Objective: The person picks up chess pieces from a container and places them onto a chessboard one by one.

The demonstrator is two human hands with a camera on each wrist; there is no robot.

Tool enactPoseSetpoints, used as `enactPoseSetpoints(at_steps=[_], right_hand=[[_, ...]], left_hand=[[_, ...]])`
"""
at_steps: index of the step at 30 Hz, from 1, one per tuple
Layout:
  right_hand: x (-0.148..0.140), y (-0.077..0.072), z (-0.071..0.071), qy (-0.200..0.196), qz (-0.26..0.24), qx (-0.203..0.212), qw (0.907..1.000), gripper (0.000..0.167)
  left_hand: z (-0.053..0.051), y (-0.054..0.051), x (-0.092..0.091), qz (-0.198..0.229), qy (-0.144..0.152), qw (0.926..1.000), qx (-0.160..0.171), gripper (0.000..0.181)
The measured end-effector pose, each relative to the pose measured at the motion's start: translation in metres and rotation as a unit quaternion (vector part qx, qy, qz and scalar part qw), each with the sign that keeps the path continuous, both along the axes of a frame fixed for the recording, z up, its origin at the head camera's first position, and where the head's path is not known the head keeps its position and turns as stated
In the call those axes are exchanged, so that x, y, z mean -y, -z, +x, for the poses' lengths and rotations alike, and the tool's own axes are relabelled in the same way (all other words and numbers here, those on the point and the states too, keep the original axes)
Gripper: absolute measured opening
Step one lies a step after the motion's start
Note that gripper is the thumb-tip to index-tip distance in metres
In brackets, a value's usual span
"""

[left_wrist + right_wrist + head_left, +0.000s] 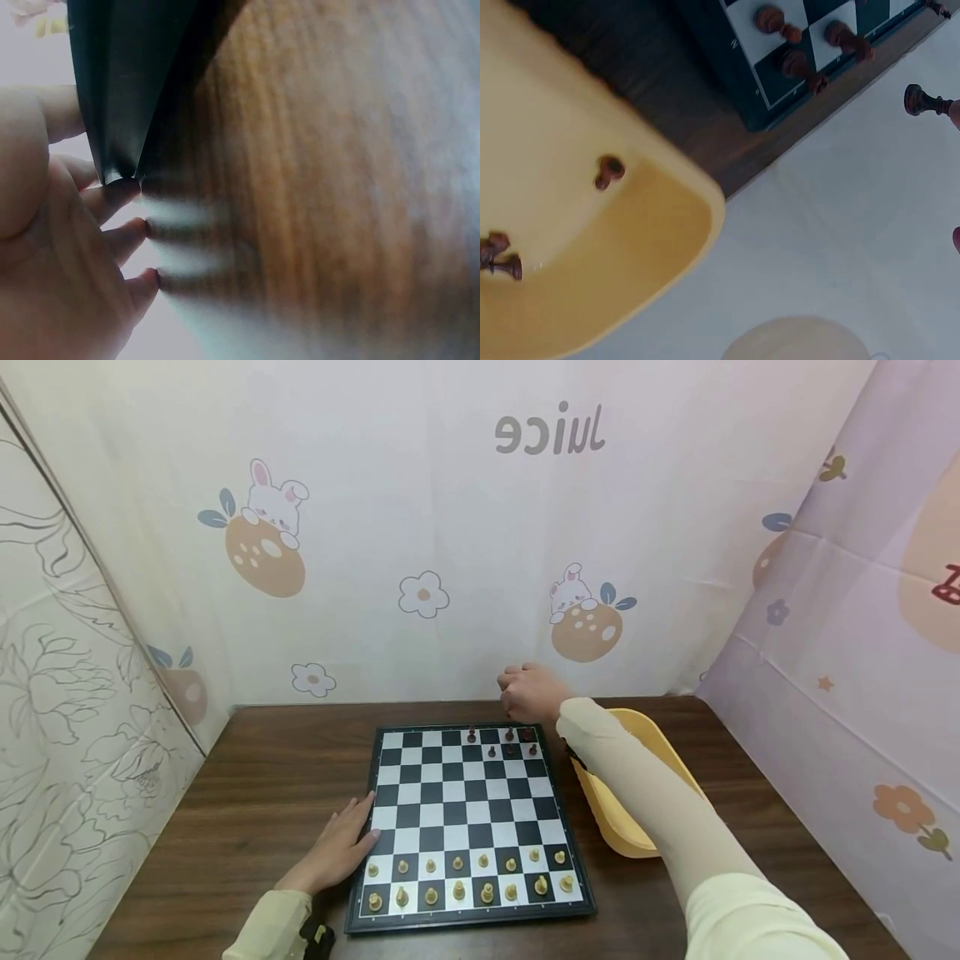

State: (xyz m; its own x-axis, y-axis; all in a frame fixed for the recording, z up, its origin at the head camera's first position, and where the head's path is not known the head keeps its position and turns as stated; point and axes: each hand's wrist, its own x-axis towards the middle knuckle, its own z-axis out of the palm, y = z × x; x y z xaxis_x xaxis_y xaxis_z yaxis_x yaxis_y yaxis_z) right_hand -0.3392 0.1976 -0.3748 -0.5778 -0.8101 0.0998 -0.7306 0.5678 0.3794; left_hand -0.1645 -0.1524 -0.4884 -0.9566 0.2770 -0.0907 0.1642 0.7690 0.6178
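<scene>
A black-and-white chessboard [453, 791] lies on the table. Above its far right corner is my right hand [532, 692], its fingertips pinching a dark red-brown chess piece [925, 100] by one end; the fingers hide the rest of that piece. Several dark pieces [471, 735] stand in the far right part of the board. Two rows of pale yellow pieces [487, 892] fill the near side. My left hand [337, 847] touches the board's left edge with its fingers extended, and the left wrist view shows the fingertips against the dark side wall [124, 90].
A yellow plastic basket [626, 846] stands right of the board, under my right forearm. Inside it lie loose dark pieces, including a small one [610, 170]. A patterned curtain [360, 527] hangs behind the brown wooden table [262, 768].
</scene>
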Motion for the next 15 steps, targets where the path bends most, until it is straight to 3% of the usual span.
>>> enactPoseSetpoints(at_steps=[9, 15], right_hand=[[0.02, 0.016, -0.002, -0.004, -0.002, 0.009, 1.0, 0.008], [0.025, 0.024, 0.001, 0.008, -0.005, 0.037, 0.9993, 0.006]], left_hand=[[0.0, 0.0, 0.0, 0.001, -0.002, 1.0, -0.004, 0.062], [0.0, 0.0, 0.0, 0.009, 0.0, 1.0, -0.004, 0.061]])
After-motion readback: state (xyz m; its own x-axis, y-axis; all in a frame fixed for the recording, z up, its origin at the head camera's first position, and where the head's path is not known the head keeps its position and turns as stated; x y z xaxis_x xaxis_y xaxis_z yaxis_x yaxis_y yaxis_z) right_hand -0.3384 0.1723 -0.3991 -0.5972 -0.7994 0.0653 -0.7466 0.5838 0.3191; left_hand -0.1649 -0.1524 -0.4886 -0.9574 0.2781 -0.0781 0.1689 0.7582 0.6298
